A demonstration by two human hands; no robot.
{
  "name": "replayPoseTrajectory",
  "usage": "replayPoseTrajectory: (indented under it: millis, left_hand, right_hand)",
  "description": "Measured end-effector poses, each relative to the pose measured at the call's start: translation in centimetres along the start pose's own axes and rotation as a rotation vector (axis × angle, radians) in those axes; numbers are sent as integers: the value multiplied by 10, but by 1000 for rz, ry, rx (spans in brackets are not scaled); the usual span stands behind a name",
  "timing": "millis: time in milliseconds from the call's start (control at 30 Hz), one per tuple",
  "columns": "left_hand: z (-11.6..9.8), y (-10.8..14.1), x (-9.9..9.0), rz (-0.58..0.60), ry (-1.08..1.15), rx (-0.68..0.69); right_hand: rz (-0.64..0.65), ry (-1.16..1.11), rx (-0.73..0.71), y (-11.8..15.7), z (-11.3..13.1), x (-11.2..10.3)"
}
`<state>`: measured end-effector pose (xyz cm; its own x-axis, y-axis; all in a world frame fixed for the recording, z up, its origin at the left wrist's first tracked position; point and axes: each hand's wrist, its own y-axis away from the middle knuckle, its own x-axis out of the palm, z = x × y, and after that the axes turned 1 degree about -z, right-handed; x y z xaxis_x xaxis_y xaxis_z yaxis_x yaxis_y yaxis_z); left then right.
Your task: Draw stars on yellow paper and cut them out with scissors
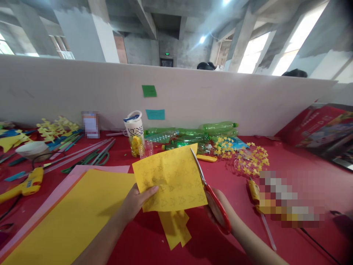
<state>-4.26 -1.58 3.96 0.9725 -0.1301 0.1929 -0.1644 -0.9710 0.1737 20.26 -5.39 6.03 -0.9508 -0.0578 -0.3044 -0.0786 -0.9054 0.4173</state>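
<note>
A yellow sheet with rows of drawn stars is held up in front of me. My left hand pinches its lower left corner, thumb on top. My right hand grips the red-handled scissors, whose blades lie at the sheet's right edge, pointing up toward its top right corner. Beneath the sheet, cut yellow paper pieces lie on the red table. Larger yellow sheets are stacked at the left over orange and pink ones.
Green plastic bottles, a white cup and a yellow comb stand or lie behind. Yellow star clusters and a glue gun are right; another glue gun and a bowl are left. A white partition borders the table.
</note>
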Motion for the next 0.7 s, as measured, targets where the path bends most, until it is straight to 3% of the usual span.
replayPoseTrajectory:
  millis: [333,700]
  left_hand:
    - [0,1,1,4,0,-20]
    - [3,-2,-1,4,-1,-31]
  right_hand:
    - [35,-48,-184,-6,-13,-4]
    - [46,-54,-135,-4,-8,-3]
